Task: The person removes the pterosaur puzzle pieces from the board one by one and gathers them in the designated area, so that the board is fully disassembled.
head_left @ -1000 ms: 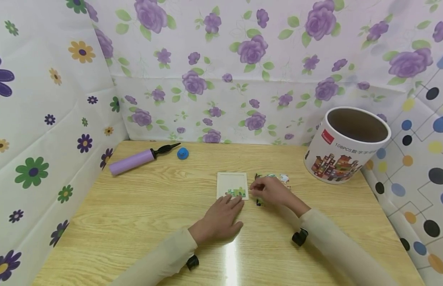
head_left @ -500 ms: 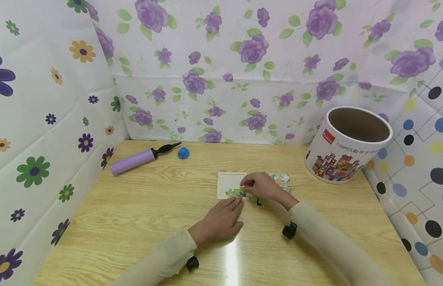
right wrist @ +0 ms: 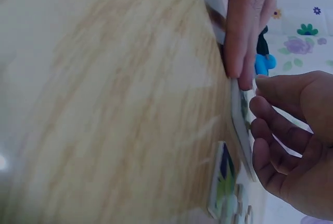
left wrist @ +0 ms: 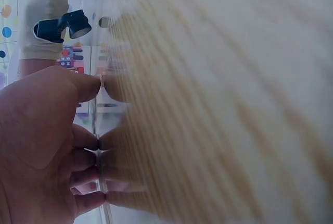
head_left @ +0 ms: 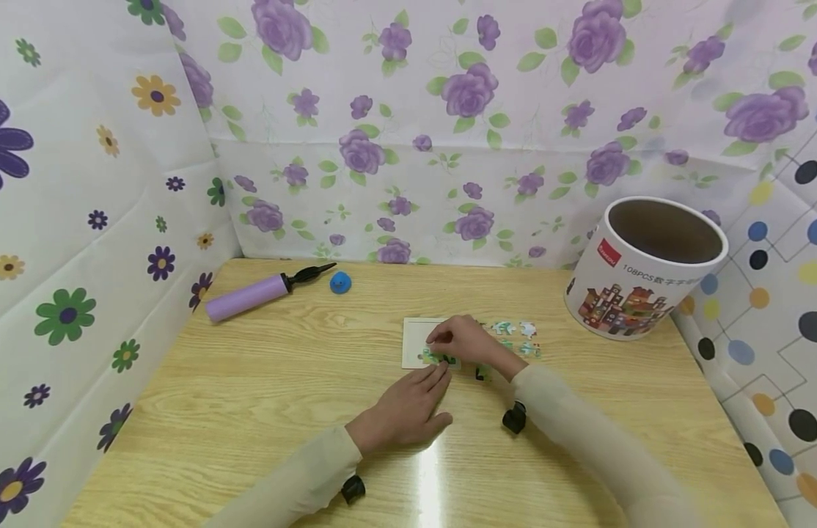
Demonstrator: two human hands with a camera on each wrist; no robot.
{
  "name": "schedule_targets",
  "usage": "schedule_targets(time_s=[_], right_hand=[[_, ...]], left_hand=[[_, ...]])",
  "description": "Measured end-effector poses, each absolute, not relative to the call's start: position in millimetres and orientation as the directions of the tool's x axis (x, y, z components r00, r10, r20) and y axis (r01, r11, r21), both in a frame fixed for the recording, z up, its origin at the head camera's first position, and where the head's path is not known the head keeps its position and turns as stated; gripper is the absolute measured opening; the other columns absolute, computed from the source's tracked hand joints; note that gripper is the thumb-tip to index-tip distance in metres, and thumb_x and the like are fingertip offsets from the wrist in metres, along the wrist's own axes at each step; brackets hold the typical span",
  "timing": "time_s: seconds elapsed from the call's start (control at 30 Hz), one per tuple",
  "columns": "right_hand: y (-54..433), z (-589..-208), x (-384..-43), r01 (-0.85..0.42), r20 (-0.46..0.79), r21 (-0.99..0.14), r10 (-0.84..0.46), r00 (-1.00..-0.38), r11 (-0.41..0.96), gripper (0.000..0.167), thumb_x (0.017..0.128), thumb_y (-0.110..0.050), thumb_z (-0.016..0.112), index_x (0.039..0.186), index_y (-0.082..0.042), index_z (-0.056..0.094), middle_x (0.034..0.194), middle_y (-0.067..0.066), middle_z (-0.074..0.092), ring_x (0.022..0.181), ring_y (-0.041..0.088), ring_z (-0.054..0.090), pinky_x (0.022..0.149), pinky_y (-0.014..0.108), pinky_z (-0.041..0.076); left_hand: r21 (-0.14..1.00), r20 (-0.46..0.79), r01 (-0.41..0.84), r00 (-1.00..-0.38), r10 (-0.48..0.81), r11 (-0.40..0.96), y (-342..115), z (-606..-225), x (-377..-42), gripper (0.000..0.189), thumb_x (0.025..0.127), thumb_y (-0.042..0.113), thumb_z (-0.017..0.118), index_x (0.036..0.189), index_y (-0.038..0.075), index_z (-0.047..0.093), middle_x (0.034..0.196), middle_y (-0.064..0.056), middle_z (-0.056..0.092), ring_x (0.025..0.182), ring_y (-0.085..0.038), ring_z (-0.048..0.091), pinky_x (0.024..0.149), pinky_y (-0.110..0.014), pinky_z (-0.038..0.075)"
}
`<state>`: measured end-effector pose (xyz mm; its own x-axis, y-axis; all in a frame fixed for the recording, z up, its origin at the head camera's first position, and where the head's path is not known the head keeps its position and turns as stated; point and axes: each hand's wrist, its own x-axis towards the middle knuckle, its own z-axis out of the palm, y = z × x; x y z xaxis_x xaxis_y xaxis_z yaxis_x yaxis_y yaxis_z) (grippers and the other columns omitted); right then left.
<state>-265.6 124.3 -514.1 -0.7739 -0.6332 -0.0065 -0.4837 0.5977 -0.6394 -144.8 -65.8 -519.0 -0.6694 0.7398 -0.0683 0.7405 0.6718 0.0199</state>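
A pale square puzzle tray [head_left: 411,339] lies mid-table with a few green jigsaw pieces [head_left: 426,356] joined along its lower edge. My left hand [head_left: 408,407] is flat, its fingertips at the tray's near edge; in the left wrist view, that hand [left wrist: 41,146] touches the tabletop. Over the tray, my right hand [head_left: 466,340] pinches a small jigsaw piece between thumb and forefinger, mostly hidden by the fingers. From the right wrist, the right hand [right wrist: 299,135] is close beside the left fingers [right wrist: 239,36], above the tray's side [right wrist: 238,114].
Several loose jigsaw pieces [head_left: 503,328] lie right of the tray, including a dark green one [head_left: 482,372] nearer me. A big white bucket [head_left: 636,293] stands at the back right. Back left are a purple hand pump [head_left: 248,297] and a small blue toy [head_left: 340,282].
My right hand has moved left from the loose pieces to above the tray, uncovering more of those pieces. The left hand has stayed at the tray's near edge.
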Motion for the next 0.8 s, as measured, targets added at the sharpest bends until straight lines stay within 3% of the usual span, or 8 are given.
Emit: schedule_targets(time_s=[0.5,0.8], right_hand=[[118.7,-512.4,-262.3,-0.522,0.003,-0.625,-0.667,-0.745,0.580,0.011,0.095,-0.018,0.075,0.100,-0.014,0.083,0.091,-0.005,0.071,0.078,0.005,0.063,0.070,0.026,0.054],[117.7,-516.2,-262.4,-0.427,-0.033,-0.694,-0.618,-0.785,0.579,0.005,0.094,-0.017,0.074,0.097,-0.018,0.079,0.086,-0.009,0.072,0.075,0.007,0.065,0.069,0.027,0.055]], left_hand=[[0.044,-0.081,0.726,-0.682,0.727,0.686,-67.2,-518.1,-143.7,0.073,0.108,0.052,0.037,0.160,0.000,0.030,0.166,-0.014,0.028,0.155,-0.024,0.026,0.124,-0.036,0.026],[0.035,-0.057,0.736,-0.674,0.737,0.676,-66.4,-518.9,-145.3,0.074,0.107,0.052,0.040,0.158,-0.001,0.033,0.165,-0.016,0.031,0.154,-0.025,0.028,0.123,-0.035,0.026]])
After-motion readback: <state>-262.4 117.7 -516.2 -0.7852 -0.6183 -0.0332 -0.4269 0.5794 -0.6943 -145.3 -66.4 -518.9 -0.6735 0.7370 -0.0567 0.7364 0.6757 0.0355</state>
